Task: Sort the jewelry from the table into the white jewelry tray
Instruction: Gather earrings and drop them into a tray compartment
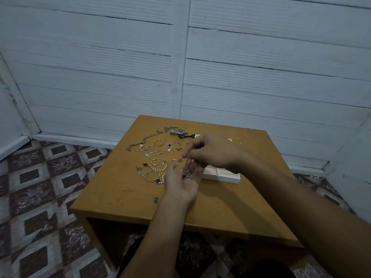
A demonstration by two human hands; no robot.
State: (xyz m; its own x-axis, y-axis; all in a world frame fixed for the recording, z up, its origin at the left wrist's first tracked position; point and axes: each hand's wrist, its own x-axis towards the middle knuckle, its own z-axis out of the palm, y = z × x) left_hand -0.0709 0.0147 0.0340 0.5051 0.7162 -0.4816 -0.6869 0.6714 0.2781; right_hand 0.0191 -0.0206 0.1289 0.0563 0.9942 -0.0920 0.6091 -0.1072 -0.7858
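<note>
Left hand [180, 184] supports chain [190, 173] that right hand [212, 151] pinches, hiding tray [222, 176].

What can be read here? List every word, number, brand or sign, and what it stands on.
"#": a dark hash-like mark drawn on the orange-brown wooden table, towards its front edge.
Silver wristwatch with a dark dial: markings too small to read.
White jewelry tray: no print shows.
Thin metal chain pinched by the right hand: no tag seen.
</note>
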